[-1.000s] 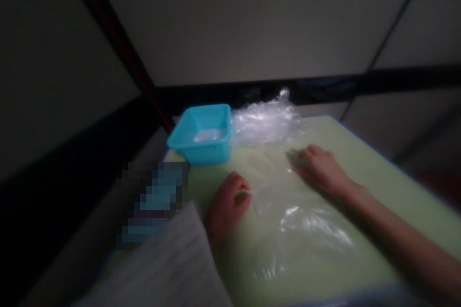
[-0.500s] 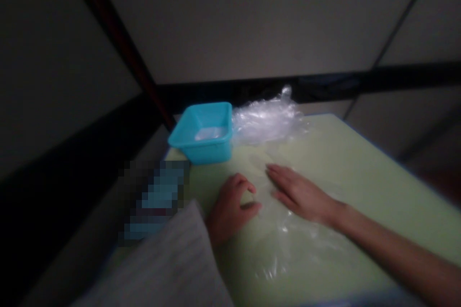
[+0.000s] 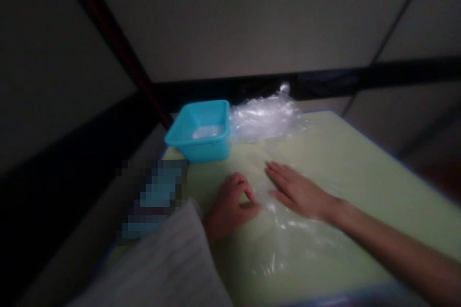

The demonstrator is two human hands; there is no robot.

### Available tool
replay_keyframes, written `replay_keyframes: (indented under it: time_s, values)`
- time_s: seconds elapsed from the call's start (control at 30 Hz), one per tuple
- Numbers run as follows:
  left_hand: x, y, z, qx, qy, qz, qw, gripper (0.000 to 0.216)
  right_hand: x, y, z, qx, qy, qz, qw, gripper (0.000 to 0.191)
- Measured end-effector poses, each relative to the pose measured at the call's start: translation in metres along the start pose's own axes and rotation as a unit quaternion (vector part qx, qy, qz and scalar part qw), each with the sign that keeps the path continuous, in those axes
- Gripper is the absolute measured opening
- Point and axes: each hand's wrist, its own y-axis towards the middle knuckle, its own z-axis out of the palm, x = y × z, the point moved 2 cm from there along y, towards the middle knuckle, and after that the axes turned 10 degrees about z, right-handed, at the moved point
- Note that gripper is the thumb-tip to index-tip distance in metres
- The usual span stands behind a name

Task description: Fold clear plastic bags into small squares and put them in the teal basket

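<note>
L hand (image 3: 234, 206) is over the table's (image 3: 374, 177) left half, thumb & index curled into a ring, tips nearly meeting at the left side of a clear plastic sheet (image 3: 288, 235); can't tell if any film is pinched btwn them. R hand (image 3: 302, 194) lies palm down on the same sheet, fingers stretched out flat & pointing toward L hand, thumb a bit apart from them; its grip is spread, nothing clasped. Sheet is see-through, so its outline is hard to make out, but it lies flat-ish mid-table w/ shiny creases running down toward the near edge. Teal tub (image 3: 212, 151) sits upright at the table's far left corner, w/ sth whitish (image 3: 207, 132) in the bottom, too blurred to ID. Just right of the tub, along the far edge, is a crumpled heap of clear plastic (image 3: 266, 117), one tuft sticking up at its back. Pixelated patch (image 3: 158, 194) covers part of the left edge; can't tell what's under it. Grey sleeve (image 3: 162, 259) comes in over the near left corner; R forearm (image 3: 389, 240) crosses the right side. Tabletop is yellow-green w/ blue trim.
</note>
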Motion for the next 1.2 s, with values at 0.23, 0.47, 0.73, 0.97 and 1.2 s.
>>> replay_keyframes:
  time_s: [0.23,0.47,0.73,0.97,1.2]
  values:
    - [0.004,0.002,-0.001,-0.014,-0.079,-0.001,0.997,0.013,0.0,0.0,0.0,0.0,-0.013,-0.001,1.0,0.059]
    - [0.0,0.005,-0.001,-0.02,-0.228,-0.092,0.969,0.01,0.001,-0.001,-0.002,-0.006,0.005,0.003,1.0,0.057]
    - [0.0,0.002,-0.003,-0.011,-0.329,-0.151,0.932,0.019,-0.002,-0.001,0.001,-0.03,-0.013,0.045,0.998,0.067]
    - [0.011,0.01,-0.027,-0.144,-0.327,-0.163,0.92,0.022,-0.01,-0.004,0.002,-0.001,-0.017,0.056,0.998,0.079]
    - [0.026,0.012,-0.048,-0.306,-0.214,-0.084,0.924,0.009,-0.004,-0.005,-0.014,0.117,0.064,-0.164,0.978,0.083]
